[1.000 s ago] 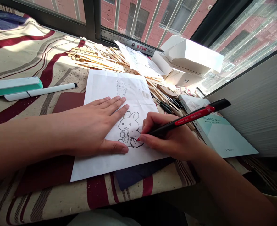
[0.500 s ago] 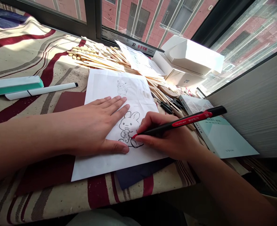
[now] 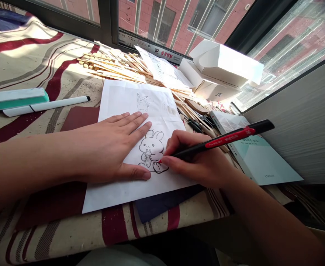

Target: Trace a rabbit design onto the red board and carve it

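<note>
My left hand [image 3: 120,144] lies flat on a white sheet of paper [image 3: 109,197], its fingers spread beside a line drawing of a rabbit with a carrot [image 3: 152,149]. In my right hand [image 3: 198,159] is a black and red marker pen [image 3: 223,140], its tip at the rabbit's lower right, by the foot. The pen slants up to the right. Higher on the sheet is a smaller Pikachu drawing [image 3: 142,101]. Beneath the paper, a dark red sheet [image 3: 57,203] and a dark blue piece [image 3: 165,203] stick out.
Wooden sticks [image 3: 115,66] lie in a pile by the window, with a drawn-on paper [image 3: 162,70] on top. Behind stand white boxes [image 3: 220,68]. A pale green book [image 3: 264,162] lies at right; a white pen [image 3: 46,106] and a green-white case [image 3: 15,99] at left.
My right hand and the marker have shifted slightly right, the tip moving a little away from the rabbit's middle. The left hand stays pressed on the paper.
</note>
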Demonstrator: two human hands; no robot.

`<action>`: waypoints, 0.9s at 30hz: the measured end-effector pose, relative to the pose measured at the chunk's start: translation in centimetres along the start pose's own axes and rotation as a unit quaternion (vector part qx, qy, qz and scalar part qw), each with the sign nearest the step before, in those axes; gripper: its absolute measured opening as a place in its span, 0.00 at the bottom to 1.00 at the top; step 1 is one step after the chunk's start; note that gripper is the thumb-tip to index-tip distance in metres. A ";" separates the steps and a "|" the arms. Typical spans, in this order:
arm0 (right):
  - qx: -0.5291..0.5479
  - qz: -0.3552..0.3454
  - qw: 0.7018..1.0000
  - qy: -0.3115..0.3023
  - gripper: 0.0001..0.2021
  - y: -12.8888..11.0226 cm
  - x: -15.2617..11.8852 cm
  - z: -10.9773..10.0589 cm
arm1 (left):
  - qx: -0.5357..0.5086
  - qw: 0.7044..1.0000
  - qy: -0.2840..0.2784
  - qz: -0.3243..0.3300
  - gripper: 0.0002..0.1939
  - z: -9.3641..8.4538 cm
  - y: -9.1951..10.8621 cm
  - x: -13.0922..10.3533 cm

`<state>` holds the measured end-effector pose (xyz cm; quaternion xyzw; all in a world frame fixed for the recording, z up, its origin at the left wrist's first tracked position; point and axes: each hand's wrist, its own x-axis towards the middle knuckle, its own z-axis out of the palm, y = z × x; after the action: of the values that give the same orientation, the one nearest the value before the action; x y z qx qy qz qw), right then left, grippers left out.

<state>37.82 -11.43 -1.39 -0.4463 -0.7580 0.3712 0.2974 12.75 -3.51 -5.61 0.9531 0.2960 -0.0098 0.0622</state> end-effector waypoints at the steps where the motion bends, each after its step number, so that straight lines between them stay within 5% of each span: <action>1: 0.000 0.002 1.000 -0.001 0.12 0.0 0.0 0.0 | 0.000 1.000 0.002 0.002 0.64 0.0 0.0 0.0; 9: -0.014 0.004 1.000 -0.014 0.09 -0.1 -0.3 -0.3 | -0.005 1.000 -0.026 -0.012 0.65 -0.8 0.6 0.1; 15: 0.058 0.029 0.997 0.045 0.13 -0.2 -0.3 0.3 | -0.005 1.000 -0.001 0.001 0.66 -0.4 0.4 0.0; 27: 0.039 -0.005 0.999 0.021 0.12 0.3 -0.3 0.5 | -0.002 1.000 -0.003 -0.002 0.67 -0.1 0.2 0.1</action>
<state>37.66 -11.70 -2.00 -0.4382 -0.7385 0.3901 0.3322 12.89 -3.59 -5.50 0.9524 0.2976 -0.0127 0.0651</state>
